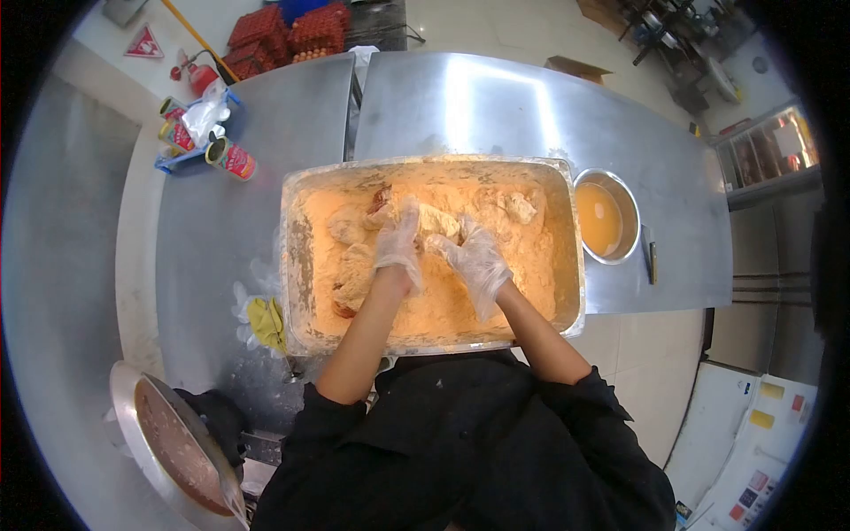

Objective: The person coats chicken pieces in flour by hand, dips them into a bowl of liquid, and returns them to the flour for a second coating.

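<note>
A large metal pan [567, 332] full of orange-tinted flour [460, 310] lies in front of me. My left hand [400, 243] and my right hand [478, 264], both in clear plastic gloves, close on a floured piece of meat [438, 221] from either side, at the middle of the pan. My right thumb points toward my left hand. Just beyond my left fingers, a reddish piece of meat [381, 200] shows through its coating. Other coated pieces lie at the left, and one coated piece [520, 207] rests at the far right. Part of the held piece is hidden by my fingers.
A metal bowl [611, 217] of yellow-orange liquid touches or nearly touches the pan's right side, with a knife-like tool [652, 257] beyond it. A can [232, 159], a blue tray [177, 162] and a yellow cloth [266, 323] are at left. A large pot [177, 442] stands lower left.
</note>
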Motion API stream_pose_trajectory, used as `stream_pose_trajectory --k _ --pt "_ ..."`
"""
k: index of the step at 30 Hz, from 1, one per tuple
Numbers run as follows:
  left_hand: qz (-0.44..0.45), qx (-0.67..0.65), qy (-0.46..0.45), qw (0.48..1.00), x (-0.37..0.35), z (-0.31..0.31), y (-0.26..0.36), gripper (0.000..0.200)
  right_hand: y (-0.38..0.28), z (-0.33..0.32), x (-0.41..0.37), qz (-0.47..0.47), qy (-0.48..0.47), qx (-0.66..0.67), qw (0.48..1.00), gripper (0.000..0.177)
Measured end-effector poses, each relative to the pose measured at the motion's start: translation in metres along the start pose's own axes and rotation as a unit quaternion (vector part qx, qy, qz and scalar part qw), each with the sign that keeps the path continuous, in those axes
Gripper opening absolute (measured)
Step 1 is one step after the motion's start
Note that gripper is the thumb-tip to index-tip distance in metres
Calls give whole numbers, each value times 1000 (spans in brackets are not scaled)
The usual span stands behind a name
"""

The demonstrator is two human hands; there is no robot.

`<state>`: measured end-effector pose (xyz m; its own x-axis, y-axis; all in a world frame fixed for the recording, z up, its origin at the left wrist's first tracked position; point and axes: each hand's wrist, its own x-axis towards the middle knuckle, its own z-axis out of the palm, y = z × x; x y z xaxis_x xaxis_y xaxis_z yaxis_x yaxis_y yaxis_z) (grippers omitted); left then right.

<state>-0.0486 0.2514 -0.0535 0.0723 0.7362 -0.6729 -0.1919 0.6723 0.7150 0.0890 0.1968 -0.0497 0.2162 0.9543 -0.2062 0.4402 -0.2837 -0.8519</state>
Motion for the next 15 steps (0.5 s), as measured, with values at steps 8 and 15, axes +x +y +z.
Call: stream_pose_trajectory --k 8,15 --pt "-31 -122 38 991 -21 33 1 82 -27 2 -6 -34 18 -120 992 44" --pt "-53 -70 14 996 -9 33 8 81 42 26 4 -139 13 -233 962 30"
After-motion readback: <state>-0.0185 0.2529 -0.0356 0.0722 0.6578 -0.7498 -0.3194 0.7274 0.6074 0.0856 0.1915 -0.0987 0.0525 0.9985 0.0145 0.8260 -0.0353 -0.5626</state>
